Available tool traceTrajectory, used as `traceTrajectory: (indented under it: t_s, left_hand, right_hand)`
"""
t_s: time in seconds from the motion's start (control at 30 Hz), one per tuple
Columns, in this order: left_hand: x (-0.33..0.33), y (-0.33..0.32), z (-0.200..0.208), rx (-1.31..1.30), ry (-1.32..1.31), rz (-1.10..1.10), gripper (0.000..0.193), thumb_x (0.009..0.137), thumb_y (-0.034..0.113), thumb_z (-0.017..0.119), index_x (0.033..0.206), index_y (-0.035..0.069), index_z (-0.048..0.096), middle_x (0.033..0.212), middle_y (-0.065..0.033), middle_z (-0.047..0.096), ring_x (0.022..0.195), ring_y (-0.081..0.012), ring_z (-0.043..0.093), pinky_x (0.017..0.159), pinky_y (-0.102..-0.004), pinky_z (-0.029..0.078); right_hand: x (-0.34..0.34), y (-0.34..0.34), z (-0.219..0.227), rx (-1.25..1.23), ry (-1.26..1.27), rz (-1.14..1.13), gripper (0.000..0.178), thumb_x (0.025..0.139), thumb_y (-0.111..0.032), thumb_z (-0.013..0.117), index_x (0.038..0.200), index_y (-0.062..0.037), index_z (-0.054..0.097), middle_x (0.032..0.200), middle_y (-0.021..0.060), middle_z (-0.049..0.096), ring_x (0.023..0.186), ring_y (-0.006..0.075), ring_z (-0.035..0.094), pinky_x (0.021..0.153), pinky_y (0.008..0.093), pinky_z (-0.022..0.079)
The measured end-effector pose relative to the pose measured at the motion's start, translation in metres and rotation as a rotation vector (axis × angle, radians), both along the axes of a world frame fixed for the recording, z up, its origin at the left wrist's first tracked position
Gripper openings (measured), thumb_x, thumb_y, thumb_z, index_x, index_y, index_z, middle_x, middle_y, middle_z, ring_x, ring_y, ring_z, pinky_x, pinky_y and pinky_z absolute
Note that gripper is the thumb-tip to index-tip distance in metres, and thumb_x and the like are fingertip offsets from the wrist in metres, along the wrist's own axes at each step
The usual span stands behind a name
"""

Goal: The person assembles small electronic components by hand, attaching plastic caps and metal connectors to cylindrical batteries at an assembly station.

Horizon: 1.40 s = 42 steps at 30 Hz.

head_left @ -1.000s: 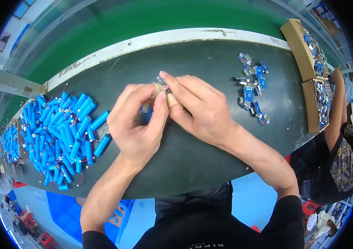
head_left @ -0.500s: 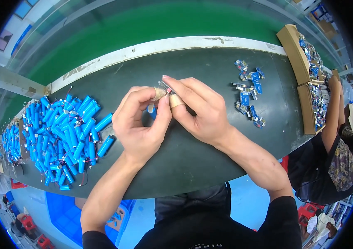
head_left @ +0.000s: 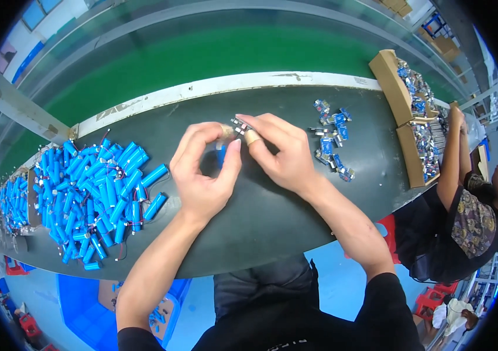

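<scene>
My left hand (head_left: 203,169) and my right hand (head_left: 284,153) meet over the middle of the table. Thumb and fingers of the right pinch a small circuit board (head_left: 241,125) with metal parts. The curled left fingers are beside that board, and a blue cylindrical battery (head_left: 221,154) shows inside their curve, partly hidden. It appears to be held by the left hand; the exact grip point is covered. Tan finger covers wrap some fingertips on both hands. To the left lies a big heap of blue batteries (head_left: 94,196) with thin wires. Several small blue boards (head_left: 335,137) lie to the right.
Cardboard boxes (head_left: 408,143) full of boards stand at the table's right end, where another person's arm (head_left: 451,155) reaches in. A white rail (head_left: 202,89) borders the dark table (head_left: 272,234) at the back, before a green belt (head_left: 202,50). A blue bin (head_left: 82,301) is below left.
The view has shifted slightly, so the boards and boxes appear further left. My left thumb has moved a little away from its index fingertip. The small circuit board stays between my hands.
</scene>
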State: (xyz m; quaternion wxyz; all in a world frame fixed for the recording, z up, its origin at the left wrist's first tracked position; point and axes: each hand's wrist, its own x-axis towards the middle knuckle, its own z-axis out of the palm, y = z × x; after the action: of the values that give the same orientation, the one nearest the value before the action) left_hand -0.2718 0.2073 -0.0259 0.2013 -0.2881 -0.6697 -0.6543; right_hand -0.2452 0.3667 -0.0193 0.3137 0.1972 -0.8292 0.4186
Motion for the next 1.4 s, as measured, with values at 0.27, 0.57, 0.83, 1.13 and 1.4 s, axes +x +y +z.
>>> traceTrajectory:
  t_s: [0.27, 0.57, 0.83, 1.13, 1.4]
  left_hand:
    - [-0.003, -0.007, -0.001, -0.071, 0.026, 0.118, 0.015, 0.079, -0.001, 0.070, 0.092, -0.002, 0.062, 0.089, -0.0108, 0.062, 0.074, -0.0194, 0.063, 0.068, -0.0281, 0.049]
    - [-0.004, -0.002, -0.001, -0.086, -0.064, 0.072, 0.012, 0.081, 0.000, 0.068, 0.093, -0.002, 0.063, 0.084, -0.0096, 0.062, 0.068, -0.0169, 0.060, 0.064, -0.0272, 0.048]
    - [-0.025, -0.025, 0.023, -0.246, 0.029, 0.251, 0.009, 0.083, 0.002, 0.065, 0.092, -0.001, 0.066, 0.086, -0.0127, 0.064, 0.078, -0.0254, 0.063, 0.072, -0.0339, 0.050]
    - [-0.007, -0.118, 0.053, -1.129, -0.060, 0.276, 0.018, 0.078, 0.008, 0.069, 0.095, 0.001, 0.069, 0.104, -0.0151, 0.060, 0.109, -0.0325, 0.050, 0.095, -0.0417, 0.041]
    - [0.028, -0.142, 0.063, -0.908, -0.064, 0.315, 0.022, 0.080, 0.013, 0.072, 0.098, 0.002, 0.066, 0.100, -0.0122, 0.057, 0.099, -0.0308, 0.049, 0.090, -0.0398, 0.042]
  right_hand:
    - [-0.016, 0.070, 0.038, -0.045, -0.561, -0.056, 0.029, 0.091, -0.008, 0.055, 0.115, 0.0048, 0.065, 0.105, 0.0142, 0.070, 0.095, 0.0182, 0.067, 0.086, 0.0309, 0.052]
    - [-0.002, 0.094, 0.044, 0.289, -0.317, -0.453, 0.028, 0.093, -0.014, 0.056, 0.114, 0.0008, 0.066, 0.104, 0.0168, 0.069, 0.094, 0.0242, 0.067, 0.083, 0.0342, 0.051]
    - [0.116, 0.014, 0.004, 0.064, -0.464, -0.283, 0.019, 0.089, -0.009, 0.064, 0.104, -0.0008, 0.070, 0.067, 0.0047, 0.054, 0.056, 0.0117, 0.046, 0.053, 0.0280, 0.039]
    - [0.117, 0.016, -0.004, -0.194, -0.520, -0.344, 0.016, 0.087, -0.009, 0.065, 0.099, 0.0007, 0.071, 0.065, 0.0053, 0.052, 0.053, 0.0101, 0.044, 0.051, 0.0264, 0.036]
    - [0.118, 0.012, -0.005, -0.194, -0.541, -0.288, 0.017, 0.088, -0.004, 0.063, 0.102, 0.0001, 0.071, 0.068, 0.0002, 0.046, 0.057, 0.0059, 0.039, 0.050, 0.0241, 0.031]
